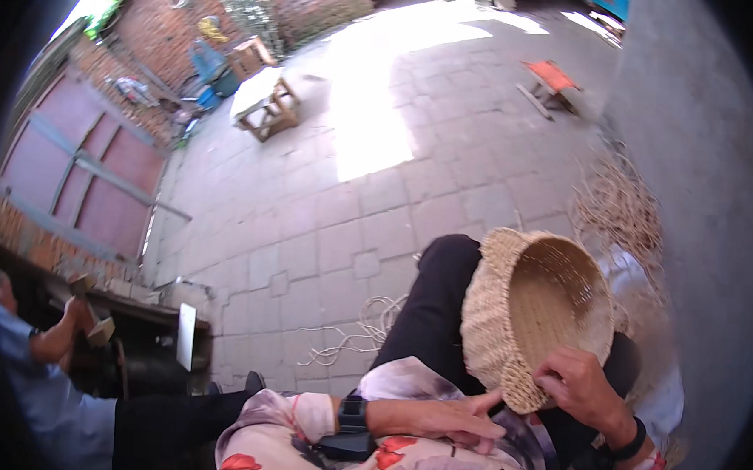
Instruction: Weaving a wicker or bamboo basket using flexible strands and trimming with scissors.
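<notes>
While the basket (pixel 487 319) rests tilted on the legs (pixel 428 310) at 4 o'clock of the view, its mouth faces roughly 3 o'clock. Right hand (pixel 580 389): fingers curled at the basket's 6 o'clock edge, apparently pinching it. Left hand (pixel 459 421): fingers extended, released; whether its thumb touches the basket cannot be told. Caution: support appears to depend on the legs and right hand. If the legs shift or the pinch slips, the basket may roll toward 3 o'clock. Excess pull at the edge could distort the weave. Strands (pixel 379 313) at 6 o'clock may tangle if stepped on.
</notes>
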The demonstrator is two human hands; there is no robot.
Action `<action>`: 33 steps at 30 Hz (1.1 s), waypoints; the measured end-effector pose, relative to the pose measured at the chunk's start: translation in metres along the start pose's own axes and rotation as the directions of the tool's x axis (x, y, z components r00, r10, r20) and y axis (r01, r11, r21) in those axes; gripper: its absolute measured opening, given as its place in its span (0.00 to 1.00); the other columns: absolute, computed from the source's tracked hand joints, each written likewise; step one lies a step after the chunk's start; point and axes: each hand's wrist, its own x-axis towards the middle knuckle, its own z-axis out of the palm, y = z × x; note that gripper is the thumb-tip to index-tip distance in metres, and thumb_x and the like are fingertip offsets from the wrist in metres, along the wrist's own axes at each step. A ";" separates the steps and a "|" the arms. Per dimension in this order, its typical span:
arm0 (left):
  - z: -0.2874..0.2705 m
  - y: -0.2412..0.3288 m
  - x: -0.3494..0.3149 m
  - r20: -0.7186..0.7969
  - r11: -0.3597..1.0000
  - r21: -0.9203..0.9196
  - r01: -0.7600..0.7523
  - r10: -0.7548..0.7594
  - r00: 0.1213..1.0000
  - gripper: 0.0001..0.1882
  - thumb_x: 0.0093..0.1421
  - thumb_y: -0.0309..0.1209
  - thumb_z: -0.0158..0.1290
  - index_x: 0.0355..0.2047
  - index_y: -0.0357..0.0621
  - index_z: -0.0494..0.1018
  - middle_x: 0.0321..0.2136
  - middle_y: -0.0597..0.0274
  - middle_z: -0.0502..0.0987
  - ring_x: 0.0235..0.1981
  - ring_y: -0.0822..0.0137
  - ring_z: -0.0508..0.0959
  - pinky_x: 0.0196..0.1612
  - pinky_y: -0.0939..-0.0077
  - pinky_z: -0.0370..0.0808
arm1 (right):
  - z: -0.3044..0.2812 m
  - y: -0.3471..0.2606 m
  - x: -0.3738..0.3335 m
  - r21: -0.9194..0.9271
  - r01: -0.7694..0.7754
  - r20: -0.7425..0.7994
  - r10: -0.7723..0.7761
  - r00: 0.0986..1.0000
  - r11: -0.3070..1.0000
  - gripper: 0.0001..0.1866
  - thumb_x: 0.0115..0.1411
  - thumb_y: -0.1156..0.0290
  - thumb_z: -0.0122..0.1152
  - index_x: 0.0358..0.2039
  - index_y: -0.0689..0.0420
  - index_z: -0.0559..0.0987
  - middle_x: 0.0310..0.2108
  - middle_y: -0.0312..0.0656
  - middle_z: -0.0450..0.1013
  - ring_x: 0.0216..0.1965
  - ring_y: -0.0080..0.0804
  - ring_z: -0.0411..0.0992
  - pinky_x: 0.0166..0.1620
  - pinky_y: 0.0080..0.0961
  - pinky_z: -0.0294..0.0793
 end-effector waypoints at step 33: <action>0.001 0.094 0.054 0.082 -0.231 0.972 0.042 0.499 0.863 0.13 0.36 0.35 0.57 0.23 0.41 0.81 0.21 0.46 0.79 0.27 0.46 0.80 0.31 0.56 0.75 | 0.063 0.015 -0.038 -0.189 -0.065 -0.471 -0.033 0.881 0.980 0.09 0.42 0.81 0.61 0.24 0.60 0.70 0.20 0.43 0.67 0.21 0.38 0.68 0.26 0.31 0.66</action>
